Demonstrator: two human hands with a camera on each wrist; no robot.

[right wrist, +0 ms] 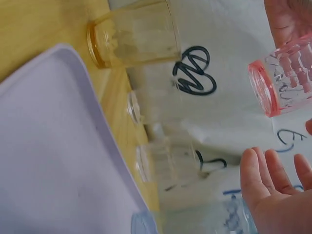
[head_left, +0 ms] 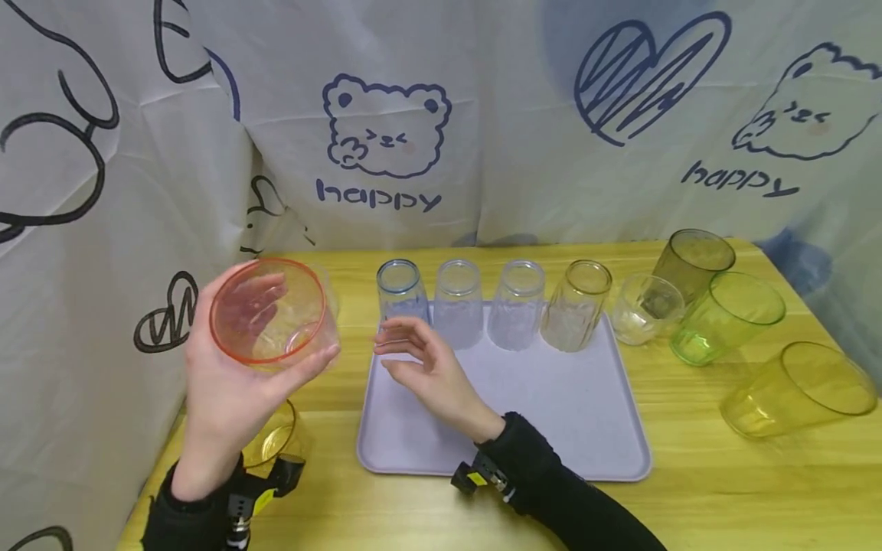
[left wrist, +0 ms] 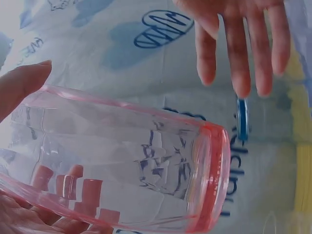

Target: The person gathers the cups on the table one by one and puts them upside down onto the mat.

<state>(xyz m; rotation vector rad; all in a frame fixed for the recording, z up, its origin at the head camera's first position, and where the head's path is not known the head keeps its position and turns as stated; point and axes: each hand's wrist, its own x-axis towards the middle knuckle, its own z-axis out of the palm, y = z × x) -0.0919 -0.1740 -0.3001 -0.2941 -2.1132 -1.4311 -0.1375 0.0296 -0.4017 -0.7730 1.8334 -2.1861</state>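
Observation:
My left hand point(head_left: 223, 398) grips a pink-tinted glass tumbler point(head_left: 292, 298) above the table's left side, its red-rimmed wide mouth facing the head camera. Fingers show through the wall of this tumbler point(left wrist: 107, 156) in the left wrist view. To its right, my right hand point(head_left: 441, 375) hovers over the tray's left part, fingers extended and slightly bent, holding nothing. Just behind that hand stands a blue tumbler point(head_left: 403, 295), partly hidden by the fingers. Two clear tumblers point(head_left: 459, 306) point(head_left: 515, 306) and a brownish one point(head_left: 577, 310) continue the row, narrow ends up.
The lilac tray point(head_left: 551, 428) lies on a yellow wood-grain table point(head_left: 338, 490). On the right stand grey point(head_left: 692, 264), small clear point(head_left: 644, 310), green point(head_left: 723, 321) and yellow point(head_left: 792, 394) glasses. An amber glass point(head_left: 272, 440) sits behind my left wrist. A printed curtain point(head_left: 517, 153) hangs behind.

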